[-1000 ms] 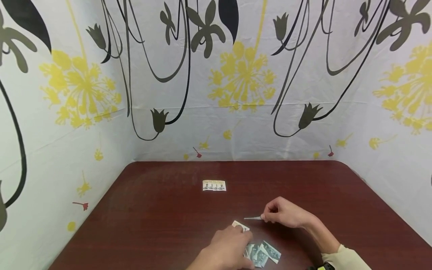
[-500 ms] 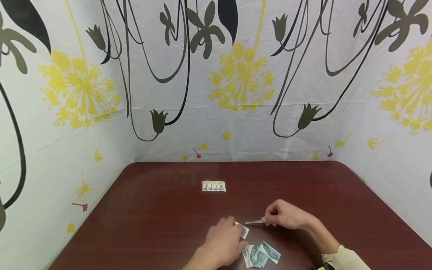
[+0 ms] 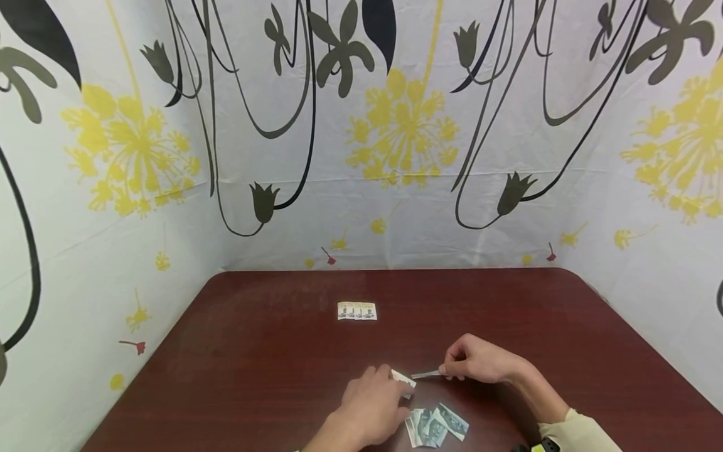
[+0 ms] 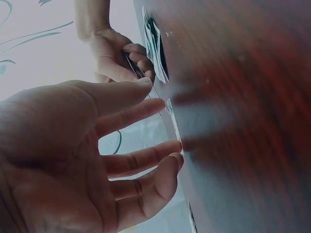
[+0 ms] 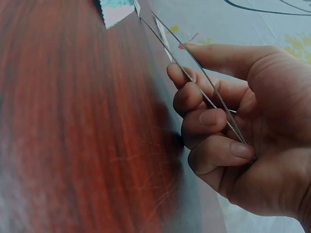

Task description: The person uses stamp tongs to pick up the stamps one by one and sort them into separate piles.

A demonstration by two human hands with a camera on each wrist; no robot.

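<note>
My left hand (image 3: 367, 408) is low over the table, its fingers loosely extended. Its fingertips (image 4: 176, 145) touch a single small stamp (image 3: 400, 377), partly covered by the hand. Steel tweezers (image 3: 427, 374) are pinched between the thumb and fingers of my right hand (image 3: 480, 361); their shanks (image 5: 210, 77) stand slightly apart in the right wrist view. The tweezer tips are close beside that stamp's right edge; whether they touch it I cannot tell. Nearer to me lies a loose pile of green-blue stamps (image 3: 436, 428), overlapping one another.
Farther back on the dark red-brown table (image 3: 254, 339), several yellow-and-white stamps (image 3: 357, 311) lie side by side in a straight row. A white cloth (image 3: 339, 238) with printed flowers hangs behind the table and along both sides.
My left hand has shifted left off the green-blue pile, uncovering more of it, and stays on the single stamp. The tweezers have come slightly lower and nearer to that stamp.
</note>
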